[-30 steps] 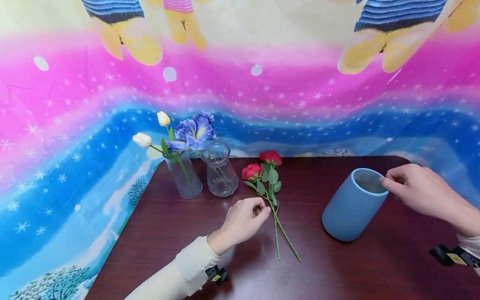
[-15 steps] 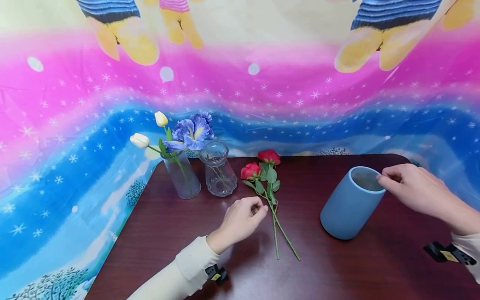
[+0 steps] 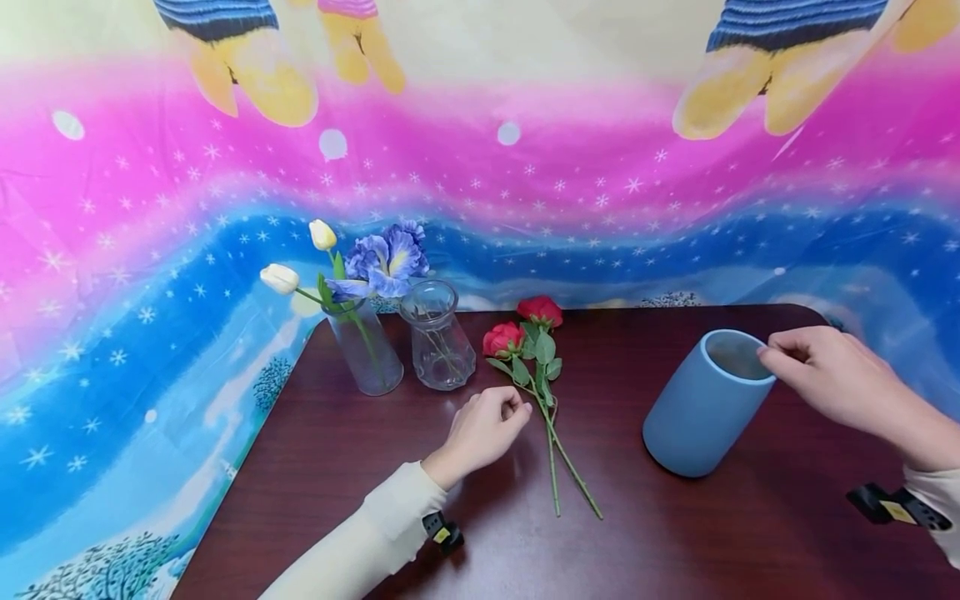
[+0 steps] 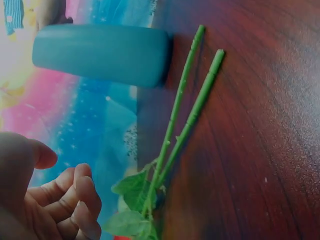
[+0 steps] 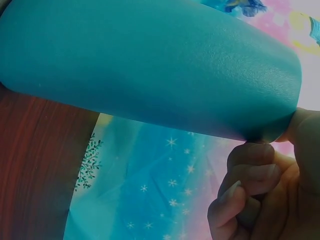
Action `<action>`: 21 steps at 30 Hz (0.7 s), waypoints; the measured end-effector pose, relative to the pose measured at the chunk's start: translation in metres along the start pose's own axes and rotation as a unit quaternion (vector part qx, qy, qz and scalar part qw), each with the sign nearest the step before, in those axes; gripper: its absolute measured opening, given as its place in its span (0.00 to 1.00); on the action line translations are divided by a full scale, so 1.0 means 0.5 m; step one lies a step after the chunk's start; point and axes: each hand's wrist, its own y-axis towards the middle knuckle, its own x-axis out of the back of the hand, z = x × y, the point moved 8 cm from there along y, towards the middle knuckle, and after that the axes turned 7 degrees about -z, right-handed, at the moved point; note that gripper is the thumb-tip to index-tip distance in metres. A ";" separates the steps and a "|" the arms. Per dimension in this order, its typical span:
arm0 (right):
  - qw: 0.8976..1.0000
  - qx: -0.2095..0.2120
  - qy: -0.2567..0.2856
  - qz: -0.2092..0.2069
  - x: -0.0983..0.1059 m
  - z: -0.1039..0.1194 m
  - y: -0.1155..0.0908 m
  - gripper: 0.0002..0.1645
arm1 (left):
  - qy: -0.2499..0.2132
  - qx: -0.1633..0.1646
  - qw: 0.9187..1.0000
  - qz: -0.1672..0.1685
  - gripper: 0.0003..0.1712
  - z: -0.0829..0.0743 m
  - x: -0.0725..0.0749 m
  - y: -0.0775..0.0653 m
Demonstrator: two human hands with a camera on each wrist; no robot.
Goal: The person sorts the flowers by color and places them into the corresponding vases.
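Observation:
My right hand (image 3: 840,379) pinches the rim of a matte blue vase (image 3: 701,412) between thumb and curled fingers; the right wrist view shows the fingertips (image 5: 257,150) at its lip. The vase stands at the right of the table, its mouth toward that hand. Two red roses (image 3: 540,312) lie crossed on the table, their green stems (image 4: 190,107) pointing toward the near edge. Just left of these stems hovers my left hand (image 3: 480,429), fingers loosely curled and nothing between them. In the left wrist view a gap shows between its thumb and fingers.
Behind the left hand, a clear straight glass vase (image 3: 371,354) holds white tulips (image 3: 280,279) and a purple-blue iris (image 3: 390,260). A waisted glass vase (image 3: 444,358) stands beside it. The dark wooden table (image 3: 645,542) ends against a colourful printed cloth (image 3: 600,167).
My left hand has drawn slightly left, away from the rose stems. The right hand keeps its grip on the blue vase, which stays in place.

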 end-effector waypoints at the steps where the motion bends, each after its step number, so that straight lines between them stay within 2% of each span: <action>1: 1.000 -0.001 0.002 0.000 -0.001 0.000 0.000 0.25 | 0.001 0.007 1.000 0.004 0.14 0.006 -0.005 0.004; 10: 1.000 -0.009 0.014 0.004 -0.003 -0.005 0.000 0.25 | -0.016 0.078 0.995 0.058 0.19 0.050 -0.066 0.043; 16: 1.000 -0.009 0.015 0.005 -0.003 -0.006 0.000 0.26 | -0.002 0.127 0.990 0.068 0.18 0.076 -0.102 0.056; 21: 1.000 -0.011 0.020 0.004 -0.004 -0.007 0.000 0.26 | 0.001 0.149 0.985 0.083 0.19 0.084 -0.121 0.062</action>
